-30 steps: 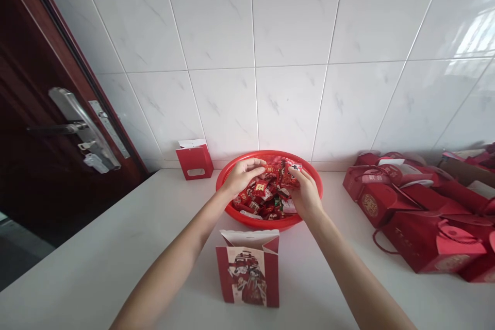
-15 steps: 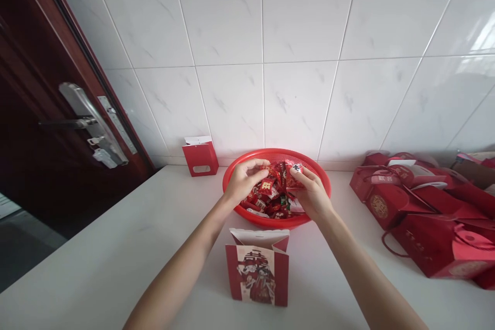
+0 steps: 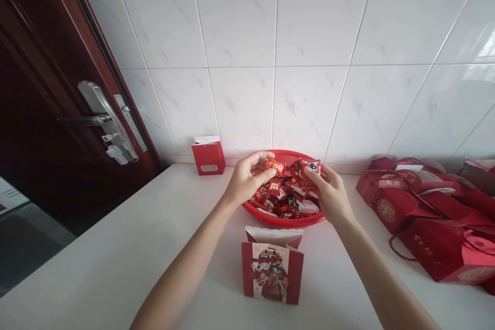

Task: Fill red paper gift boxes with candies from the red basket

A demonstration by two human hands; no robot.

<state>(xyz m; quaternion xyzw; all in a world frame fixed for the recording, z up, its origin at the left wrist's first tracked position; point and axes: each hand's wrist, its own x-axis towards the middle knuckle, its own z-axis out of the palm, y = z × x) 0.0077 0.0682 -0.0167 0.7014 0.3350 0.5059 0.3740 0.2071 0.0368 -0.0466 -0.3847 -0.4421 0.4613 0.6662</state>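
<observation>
Over the left part of the red basket (image 3: 285,222), my left hand (image 3: 247,178) pinches a small orange-red wrapped candy (image 3: 275,167). Opposite it, above the basket's right side, my right hand (image 3: 331,191) holds a larger red packet (image 3: 310,172) with black and white print. Many wrapped candies (image 3: 305,207) in red, white and green fill the basket. Between my forearms, in front of the basket, an upright red paper box (image 3: 271,274) with a printed picture of figures has its top open.
A small red box (image 3: 209,159) with a cut-out window stands against the tiled wall (image 3: 243,108). Several red gift boxes (image 3: 429,247) with cord handles are piled at the right of the white table (image 3: 154,247). A dark red door (image 3: 42,87) is at the left.
My left hand has lifted a small candy, now visible between its fingers. My right hand still holds the red packet, slightly farther from the left hand. The whole view has shifted a little.
</observation>
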